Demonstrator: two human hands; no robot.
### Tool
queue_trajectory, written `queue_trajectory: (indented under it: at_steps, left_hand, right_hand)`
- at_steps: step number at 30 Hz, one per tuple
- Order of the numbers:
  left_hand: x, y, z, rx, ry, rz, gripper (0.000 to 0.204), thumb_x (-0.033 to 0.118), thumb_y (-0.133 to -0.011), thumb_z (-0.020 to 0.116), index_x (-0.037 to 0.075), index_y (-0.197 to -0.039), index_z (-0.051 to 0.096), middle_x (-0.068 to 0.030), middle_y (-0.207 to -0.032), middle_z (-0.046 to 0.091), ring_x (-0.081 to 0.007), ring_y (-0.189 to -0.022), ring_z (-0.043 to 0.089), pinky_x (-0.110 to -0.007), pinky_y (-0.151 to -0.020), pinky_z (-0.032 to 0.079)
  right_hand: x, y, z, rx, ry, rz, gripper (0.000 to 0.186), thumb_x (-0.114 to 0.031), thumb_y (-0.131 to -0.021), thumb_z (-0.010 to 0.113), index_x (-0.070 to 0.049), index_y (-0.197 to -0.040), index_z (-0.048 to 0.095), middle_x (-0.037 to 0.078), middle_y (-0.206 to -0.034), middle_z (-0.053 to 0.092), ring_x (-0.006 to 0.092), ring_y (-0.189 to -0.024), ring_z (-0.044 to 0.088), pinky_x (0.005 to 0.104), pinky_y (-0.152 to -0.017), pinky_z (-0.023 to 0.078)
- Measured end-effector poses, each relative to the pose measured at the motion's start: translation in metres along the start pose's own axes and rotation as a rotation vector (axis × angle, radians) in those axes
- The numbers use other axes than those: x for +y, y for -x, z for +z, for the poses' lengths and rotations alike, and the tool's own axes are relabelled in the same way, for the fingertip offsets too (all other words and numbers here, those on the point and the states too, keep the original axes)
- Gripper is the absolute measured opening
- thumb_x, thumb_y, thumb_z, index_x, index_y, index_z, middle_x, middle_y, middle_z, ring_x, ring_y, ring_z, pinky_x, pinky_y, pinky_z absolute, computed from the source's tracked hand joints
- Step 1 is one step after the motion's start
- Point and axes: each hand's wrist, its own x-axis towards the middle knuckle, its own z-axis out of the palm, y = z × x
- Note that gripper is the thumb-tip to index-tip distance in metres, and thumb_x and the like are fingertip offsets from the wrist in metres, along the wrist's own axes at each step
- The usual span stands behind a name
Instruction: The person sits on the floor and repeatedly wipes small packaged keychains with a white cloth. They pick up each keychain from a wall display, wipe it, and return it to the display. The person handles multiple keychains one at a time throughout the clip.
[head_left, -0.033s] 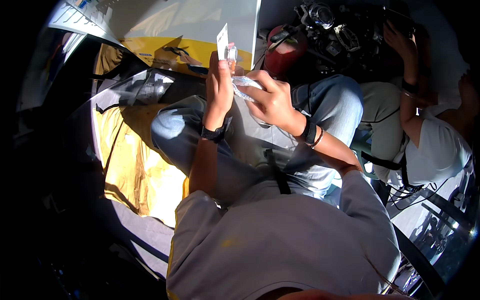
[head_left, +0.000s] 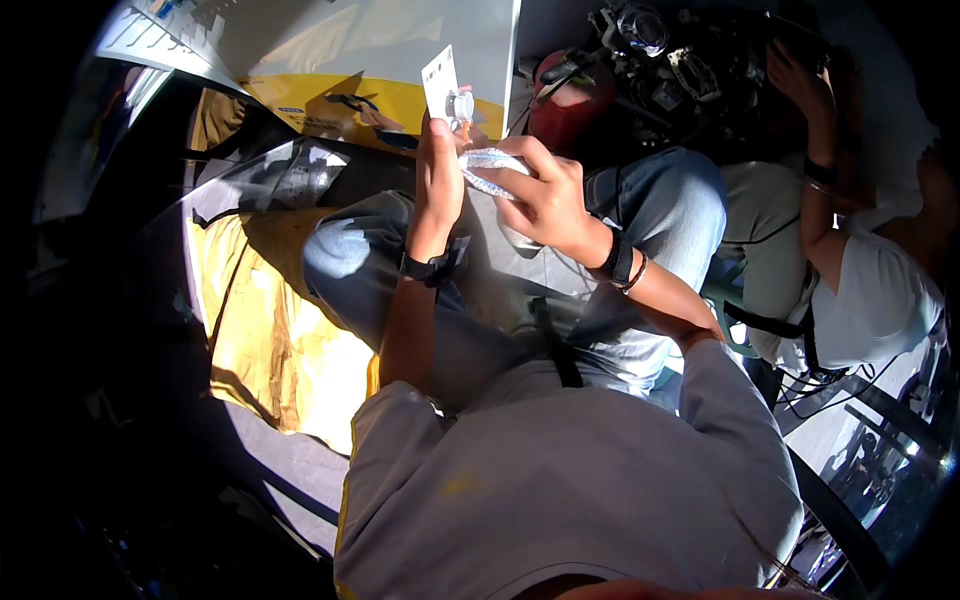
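Upright near the top centre, my left hand [head_left: 438, 190] is closed on a white card [head_left: 438, 75]. Against the card's right side sits a small silvery cylindrical piece [head_left: 459, 105] with an orange part [head_left: 464, 130] below it. My right hand [head_left: 548, 205] is just to the right, its bent fingers closed around a crumpled white-and-pale-blue wrap or cloth [head_left: 485, 170], which lies close beside my left thumb. Whether the two hands touch is hard to tell.
A white-and-yellow board [head_left: 380, 40] stands ahead. A red cylinder [head_left: 560, 105] and dark machinery [head_left: 660, 60] are at upper right. A co-worker [head_left: 870, 300] sits at right, hand raised near a dark object. Yellow fabric [head_left: 270, 320] lies at left beside my legs.
The white card has tipped slightly to the left, showing more of the silvery piece. Both my hands have shifted very slightly left.
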Motion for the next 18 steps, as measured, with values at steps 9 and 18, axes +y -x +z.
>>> queue_trajectory:
  at_steps: [9,18]
  left_hand:
    - [-0.011,0.004,-0.006,0.124,0.174,-0.161,0.066,0.054,-0.099,0.024,-0.002,-0.128,0.044,-0.0071,-0.111,0.052,-0.0143,-0.098,0.051,-0.029,-0.086,0.043]
    - [0.010,-0.002,-0.016,0.092,0.706,-0.410,0.070,0.061,-0.095,0.028,-0.003,-0.117,0.048,-0.0109,-0.094,0.054,-0.0209,-0.072,0.055,-0.031,-0.062,0.047]
  right_hand:
    - [-0.012,0.001,0.013,-0.117,0.146,0.048,0.047,-0.006,-0.063,0.069,-0.020,-0.108,0.067,0.005,-0.102,0.056,0.0193,-0.077,0.062,0.0296,-0.055,0.052]
    - [-0.012,0.004,0.015,-0.148,0.070,-0.004,0.036,-0.010,-0.063,0.069,-0.025,-0.095,0.072,0.001,-0.102,0.056,0.0154,-0.087,0.062,0.0268,-0.058,0.052]
